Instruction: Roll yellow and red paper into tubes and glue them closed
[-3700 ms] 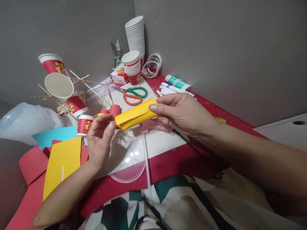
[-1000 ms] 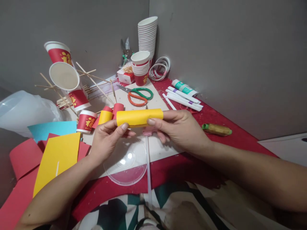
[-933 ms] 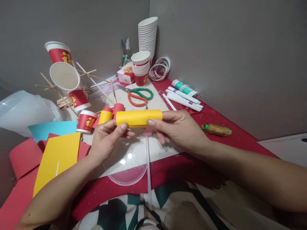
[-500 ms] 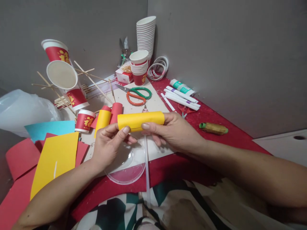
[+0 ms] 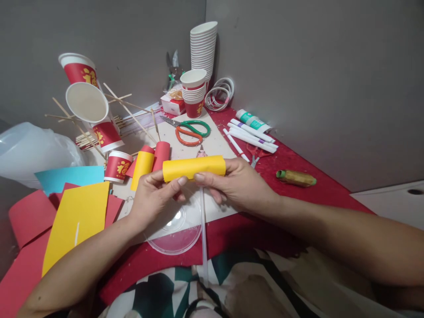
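Observation:
A yellow paper tube [image 5: 194, 167] lies crosswise between my two hands, above the board. My left hand [image 5: 154, 191] is closed on its left end, thumb along the lower edge. The right end is gripped by my right hand [image 5: 228, 181], whose thumb presses low near the tube's middle. Under the hands are a clear plastic lid [image 5: 172, 251] and a pale glue stick [image 5: 203, 234]. Behind my left hand stand another yellow paper tube [image 5: 142, 170] and a red paper tube [image 5: 161, 155].
Scissors [image 5: 188, 132] rest on the board [image 5: 185, 152]. To the left are yellow paper [image 5: 76, 212], blue paper [image 5: 69, 177] and a frame of paper cups [image 5: 86, 102] and sticks. Cup stacks [image 5: 202, 46] stand at the back. White rolls [image 5: 251, 137] and a thread spool [image 5: 296, 178] lie right.
The yellow tube has turned slightly, so the edge line on its front no longer shows. My left thumb has slid right, closer to my right thumb.

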Action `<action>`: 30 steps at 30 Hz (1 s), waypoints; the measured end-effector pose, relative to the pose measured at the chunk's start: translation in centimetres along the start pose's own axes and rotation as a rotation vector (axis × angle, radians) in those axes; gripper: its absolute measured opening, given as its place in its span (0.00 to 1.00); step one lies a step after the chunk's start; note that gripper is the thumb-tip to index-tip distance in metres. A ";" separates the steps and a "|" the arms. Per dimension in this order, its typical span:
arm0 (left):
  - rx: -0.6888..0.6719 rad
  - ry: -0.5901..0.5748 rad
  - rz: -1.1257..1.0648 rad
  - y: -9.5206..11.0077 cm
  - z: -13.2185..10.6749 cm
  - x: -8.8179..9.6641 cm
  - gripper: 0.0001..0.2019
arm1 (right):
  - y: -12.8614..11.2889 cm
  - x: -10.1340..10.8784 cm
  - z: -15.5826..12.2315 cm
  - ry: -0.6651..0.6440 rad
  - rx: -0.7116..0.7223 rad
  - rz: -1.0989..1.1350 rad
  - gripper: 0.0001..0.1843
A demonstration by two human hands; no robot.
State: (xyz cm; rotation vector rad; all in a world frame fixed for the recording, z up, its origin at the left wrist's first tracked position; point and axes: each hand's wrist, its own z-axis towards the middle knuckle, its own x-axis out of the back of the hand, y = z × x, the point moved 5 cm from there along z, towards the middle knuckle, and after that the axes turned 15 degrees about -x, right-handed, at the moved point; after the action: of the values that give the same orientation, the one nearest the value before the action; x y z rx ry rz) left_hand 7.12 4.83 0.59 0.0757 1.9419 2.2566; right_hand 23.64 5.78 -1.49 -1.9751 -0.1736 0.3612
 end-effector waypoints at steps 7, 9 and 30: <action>-0.068 -0.004 0.052 0.5 -0.2 0.7 0.07 | -0.7 0.1 -0.5 -0.092 -0.009 -0.008 0.17; -0.091 0.006 0.085 0.6 -0.2 1.0 0.07 | -1.2 0.4 -0.6 -0.076 0.018 -0.026 0.17; -0.113 0.016 0.022 1.1 -0.2 0.8 0.09 | -1.3 0.7 -0.3 -0.021 0.036 0.075 0.18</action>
State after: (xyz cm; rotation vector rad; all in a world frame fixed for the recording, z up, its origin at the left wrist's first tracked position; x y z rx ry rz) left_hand 6.19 4.59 1.57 0.0655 1.8256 2.3825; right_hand 24.43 6.22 -0.31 -1.9469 -0.1057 0.4305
